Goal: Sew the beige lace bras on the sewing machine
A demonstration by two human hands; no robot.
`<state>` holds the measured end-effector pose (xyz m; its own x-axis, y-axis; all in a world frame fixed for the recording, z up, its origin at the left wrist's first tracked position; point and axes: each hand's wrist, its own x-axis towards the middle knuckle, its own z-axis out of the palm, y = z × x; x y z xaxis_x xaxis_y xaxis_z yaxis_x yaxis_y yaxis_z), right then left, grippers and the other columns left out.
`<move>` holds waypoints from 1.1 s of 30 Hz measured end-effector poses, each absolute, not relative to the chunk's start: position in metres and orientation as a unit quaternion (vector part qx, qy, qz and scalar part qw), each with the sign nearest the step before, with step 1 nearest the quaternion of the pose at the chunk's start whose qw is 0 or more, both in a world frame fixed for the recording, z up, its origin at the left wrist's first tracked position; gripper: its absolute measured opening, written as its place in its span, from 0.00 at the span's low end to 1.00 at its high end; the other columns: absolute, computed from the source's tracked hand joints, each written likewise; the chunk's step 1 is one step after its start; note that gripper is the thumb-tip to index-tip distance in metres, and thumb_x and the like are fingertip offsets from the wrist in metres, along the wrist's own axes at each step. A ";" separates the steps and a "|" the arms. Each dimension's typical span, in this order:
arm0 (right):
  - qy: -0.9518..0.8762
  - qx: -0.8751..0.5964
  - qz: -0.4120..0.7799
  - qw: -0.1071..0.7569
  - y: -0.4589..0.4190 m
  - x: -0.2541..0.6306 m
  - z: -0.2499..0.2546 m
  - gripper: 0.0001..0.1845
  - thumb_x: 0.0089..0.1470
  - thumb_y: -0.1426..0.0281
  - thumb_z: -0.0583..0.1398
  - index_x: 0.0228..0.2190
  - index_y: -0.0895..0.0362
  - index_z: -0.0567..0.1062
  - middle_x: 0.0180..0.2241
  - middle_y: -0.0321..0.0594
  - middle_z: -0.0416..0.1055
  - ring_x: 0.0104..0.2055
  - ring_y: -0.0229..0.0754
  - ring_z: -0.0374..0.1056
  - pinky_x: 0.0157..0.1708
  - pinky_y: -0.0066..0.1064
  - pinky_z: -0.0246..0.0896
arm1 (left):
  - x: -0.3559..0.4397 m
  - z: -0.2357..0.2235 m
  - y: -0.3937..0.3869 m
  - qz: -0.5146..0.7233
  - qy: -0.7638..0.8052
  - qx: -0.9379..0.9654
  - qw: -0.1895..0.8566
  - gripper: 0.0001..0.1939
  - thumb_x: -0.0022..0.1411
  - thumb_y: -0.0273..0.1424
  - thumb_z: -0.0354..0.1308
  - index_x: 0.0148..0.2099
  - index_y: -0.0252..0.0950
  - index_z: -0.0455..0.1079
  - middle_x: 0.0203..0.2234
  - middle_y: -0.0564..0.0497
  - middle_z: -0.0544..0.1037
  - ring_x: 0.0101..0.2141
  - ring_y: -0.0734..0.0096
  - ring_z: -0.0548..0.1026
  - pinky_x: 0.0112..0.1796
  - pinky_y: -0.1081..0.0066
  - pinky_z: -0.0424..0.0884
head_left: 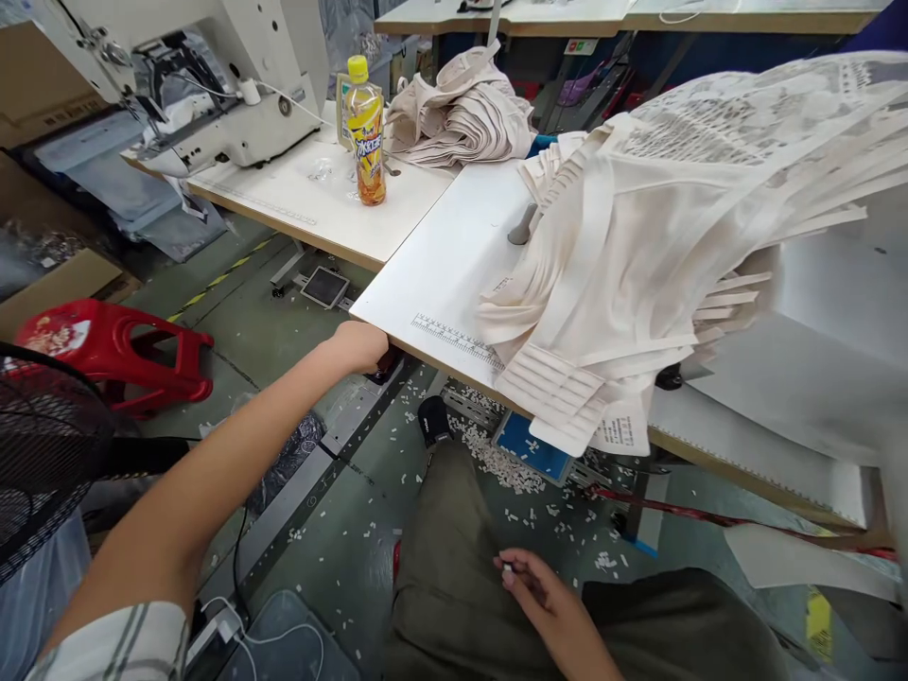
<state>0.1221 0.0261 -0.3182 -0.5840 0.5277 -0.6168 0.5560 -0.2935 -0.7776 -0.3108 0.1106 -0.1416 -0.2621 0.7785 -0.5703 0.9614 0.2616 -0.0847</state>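
Note:
My left hand reaches to the near corner of the white table. Its fingers curl under the edge, beside a dark part there, and are hidden from me. Low over my lap, my right hand is closed, with thumb and fingertips pinching a small white piece. A thick stack of cream garment pieces with straps and lace lies on the table, its front end hanging over the edge. Neither hand touches the stack.
A sewing machine stands at the left beside a yellow-capped drink bottle. Behind lies another cream garment pile. Left are a red stool and a black fan. White scraps litter the floor around a blue pedal.

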 end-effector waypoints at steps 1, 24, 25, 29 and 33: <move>0.602 0.445 -0.663 0.008 0.029 0.115 -0.315 0.23 0.54 0.49 0.59 0.42 0.51 0.77 0.46 0.46 0.77 0.48 0.49 0.74 0.46 0.34 0.70 | -0.309 -0.142 0.112 -0.228 0.758 0.574 0.208 0.03 0.48 0.23 0.65 0.28 0.33 0.77 0.27 0.40 0.79 0.36 0.47 0.77 0.35 0.61 0.70; 0.923 0.193 -0.315 -0.110 0.134 -0.201 -0.196 0.12 0.60 0.73 0.57 0.45 0.59 0.74 0.44 0.52 0.75 0.44 0.51 0.72 0.38 0.37 0.65 | -0.361 -0.112 0.032 -0.008 0.778 0.605 0.170 0.18 0.68 0.39 0.44 0.38 0.38 0.74 0.34 0.48 0.79 0.32 0.66 0.74 0.29 0.72 0.62; 0.915 0.197 -0.331 -0.123 0.132 -0.199 -0.196 0.15 0.60 0.71 0.57 0.49 0.58 0.73 0.47 0.51 0.74 0.44 0.49 0.72 0.39 0.36 0.65 | -0.359 -0.111 0.028 0.028 0.784 0.592 0.186 0.18 0.68 0.40 0.44 0.39 0.38 0.74 0.33 0.50 0.79 0.31 0.68 0.73 0.29 0.72 0.62; 0.810 0.188 -0.520 -0.195 0.119 -0.178 -0.196 0.28 0.58 0.62 0.61 0.59 0.53 0.63 0.52 0.45 0.72 0.34 0.39 0.71 0.37 0.33 0.68 | -0.328 -0.114 0.014 0.202 0.796 0.515 0.246 0.16 0.67 0.41 0.49 0.38 0.38 0.73 0.31 0.52 0.77 0.29 0.70 0.70 0.30 0.73 0.62; 0.751 0.164 -0.598 -0.226 0.107 -0.151 -0.200 0.14 0.60 0.63 0.58 0.47 0.53 0.74 0.42 0.39 0.76 0.37 0.39 0.72 0.38 0.32 0.66 | -0.281 -0.129 0.003 0.278 0.797 0.461 0.275 0.14 0.66 0.40 0.50 0.37 0.38 0.73 0.32 0.53 0.77 0.32 0.69 0.71 0.33 0.72 0.63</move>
